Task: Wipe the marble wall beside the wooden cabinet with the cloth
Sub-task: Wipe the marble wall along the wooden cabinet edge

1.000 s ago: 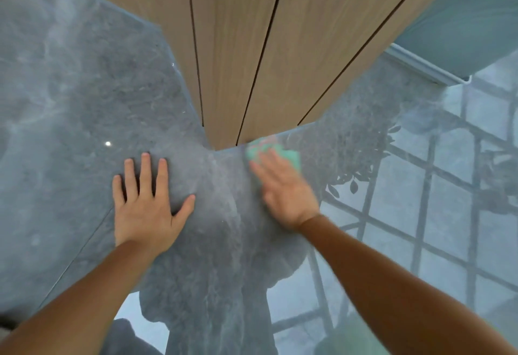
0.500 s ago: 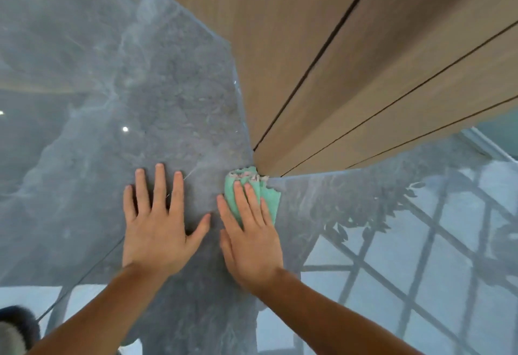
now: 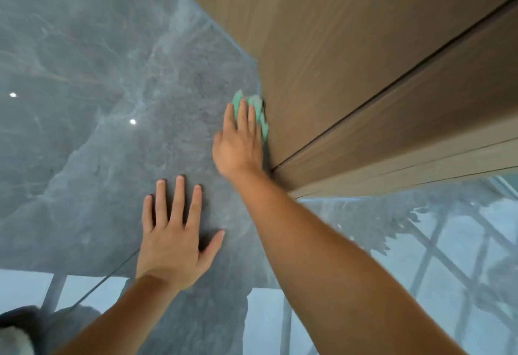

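A glossy grey marble wall [image 3: 112,102] fills the left and middle of the view. The wooden cabinet [image 3: 364,46] with dark seams rises along its right side. My right hand [image 3: 241,141] presses a green cloth [image 3: 263,121] flat against the marble, right at the cabinet's edge; most of the cloth is hidden under my fingers. My left hand [image 3: 173,239] lies flat on the marble lower down, fingers spread, holding nothing.
The polished marble mirrors a window grid and leaves [image 3: 420,242] at the lower right and two small ceiling lights [image 3: 132,121]. A thin joint line [image 3: 92,290] crosses the marble at the lower left. A dark object [image 3: 16,326] shows at the bottom left corner.
My right hand has slid the cloth upward along the cabinet's edge, away from my left hand. My left hand has stayed flat on the marble. The view has shifted left.
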